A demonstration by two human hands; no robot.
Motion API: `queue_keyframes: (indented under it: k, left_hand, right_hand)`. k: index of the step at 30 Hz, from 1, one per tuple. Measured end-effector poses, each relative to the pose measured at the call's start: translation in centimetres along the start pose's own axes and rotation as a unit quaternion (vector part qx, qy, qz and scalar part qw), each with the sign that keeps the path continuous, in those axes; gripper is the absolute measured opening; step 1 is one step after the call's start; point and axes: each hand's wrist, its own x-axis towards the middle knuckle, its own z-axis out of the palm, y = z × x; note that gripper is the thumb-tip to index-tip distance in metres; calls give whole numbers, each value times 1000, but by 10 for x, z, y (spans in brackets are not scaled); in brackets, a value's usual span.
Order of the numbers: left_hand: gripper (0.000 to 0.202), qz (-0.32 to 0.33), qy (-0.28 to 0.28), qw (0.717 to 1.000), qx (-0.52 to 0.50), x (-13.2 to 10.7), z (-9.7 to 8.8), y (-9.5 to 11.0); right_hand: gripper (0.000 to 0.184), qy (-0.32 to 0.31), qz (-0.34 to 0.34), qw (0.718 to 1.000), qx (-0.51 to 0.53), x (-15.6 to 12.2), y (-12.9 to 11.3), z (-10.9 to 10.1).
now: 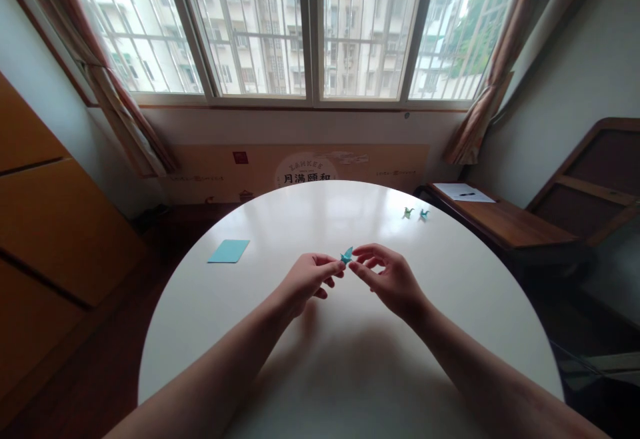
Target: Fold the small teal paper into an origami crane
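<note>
A small blue origami crane is held up over the middle of the white table, with a wing pointing upward. My left hand pinches its left lower side between thumb and forefinger, the other fingers curled below. On the other side, my right hand has its thumb and forefinger at the crane's right edge, with a narrow gap between the tips. Whether those tips grip the paper or only touch it, I cannot tell. A square of blue paper lies flat to the left of my hands.
Two finished paper cranes, a green one and a blue one, stand near the far right edge of the round white table. Beyond it is a wooden chair bearing a paper sheet and a pen. A barred window is behind.
</note>
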Motion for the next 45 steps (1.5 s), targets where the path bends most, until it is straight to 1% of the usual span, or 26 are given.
queue_keyframes:
  k: [1, 5, 9, 12, 15, 17, 19, 21, 24, 27, 29, 31, 34, 39, 42, 45]
  left_hand:
    - [30, -2, 1, 1000, 4, 1, 1, -2]
    - [28, 4, 4, 1000, 15, 5, 2, -8]
    - [32, 18, 8, 999, 27, 5, 5, -10]
    - [42, 32, 20, 999, 35, 6, 5, -10]
    - [51, 60, 70, 995, 49, 15, -2, -12]
    - [53, 90, 130, 986, 61, 23, -12, -16]
    - [55, 113, 185, 974, 68, 33, -22, -21]
    - [54, 126, 222, 964, 75, 40, -30, -26]
    - [50, 143, 242, 955, 100, 47, -34, -31]
    - [43, 164, 242, 947, 130, 48, -32, -33]
    - [42, 172, 246, 943, 142, 47, -31, -33]
    - [42, 174, 251, 940, 150, 47, -30, -31]
    - [42, 171, 256, 938, 161, 47, -31, -30]
    - [42, 165, 265, 934, 172, 48, -32, -29]
    - [42, 165, 275, 931, 174, 50, -33, -30]
    - [42, 165, 276, 930, 177, 52, -34, -31]
  right_hand:
    - [22, -2, -16, 1000, -22, 0, 2, 1]
    - [9, 13, -32, 997, -65, 1, 5, 3]
    - [9, 24, -40, 992, -121, 2, 3, 2]
    - [10, 37, -42, 985, -161, 4, 0, -3]
    - [12, 49, -40, 979, -193, 9, -3, -15]
    - [14, 50, -34, 974, -217, 13, -5, -29]
    - [13, 35, -29, 968, -247, 18, -4, -48]
    - [11, 21, -24, 959, -283, 24, 0, -72]
    - [9, 0, -6, 941, -338, 39, 18, -117]
    - [12, -12, 32, 924, -381, 62, 44, -161]
    - [19, -23, 60, 915, -399, 79, 63, -184]
    - [24, -40, 85, 909, -405, 95, 82, -199]
    - [28, -67, 121, 905, -402, 114, 106, -208]
    - [30, -101, 156, 904, -386, 129, 139, -211]
    - [31, -113, 169, 905, -373, 132, 151, -211]
    - [31, -119, 174, 908, -363, 131, 156, -210]
